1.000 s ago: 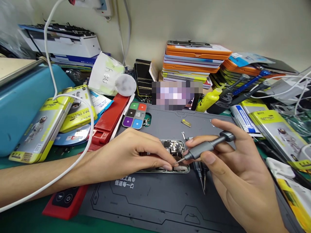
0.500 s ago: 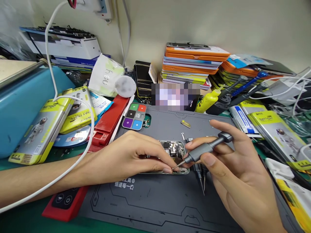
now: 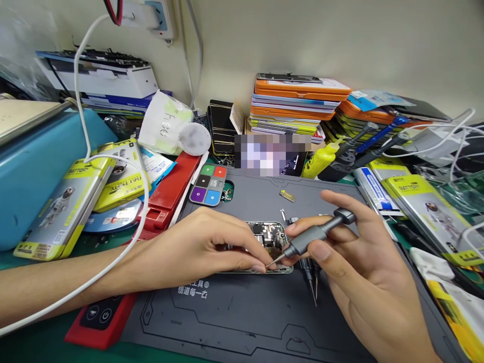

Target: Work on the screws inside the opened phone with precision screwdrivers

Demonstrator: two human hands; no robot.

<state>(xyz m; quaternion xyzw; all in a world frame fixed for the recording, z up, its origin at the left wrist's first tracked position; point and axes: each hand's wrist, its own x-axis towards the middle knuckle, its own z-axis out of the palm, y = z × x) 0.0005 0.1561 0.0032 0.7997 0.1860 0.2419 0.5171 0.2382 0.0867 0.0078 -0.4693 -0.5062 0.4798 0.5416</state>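
The person's left hand (image 3: 223, 242) reaches over an opened phone with a silver frame and exposed circuitry (image 3: 269, 234). Its thumb and forefinger tips come close together by the phone's near right edge; whether they pinch anything cannot be told. The right hand (image 3: 366, 277) pinches a dark grey metal screwdriver with a knurled handle (image 3: 310, 239) between thumb and fingers, its forefinger raised. The screwdriver slants down to the left, its thin tip at the left hand's fingertips. The phone lies on a dark grey mat with black line markings (image 3: 227, 322), on a green worktop (image 3: 34, 348). Two dark, pointed tools (image 3: 309, 275) lie just right of the phone; farther off lies a small yellow-and-silver piece (image 3: 287, 196).
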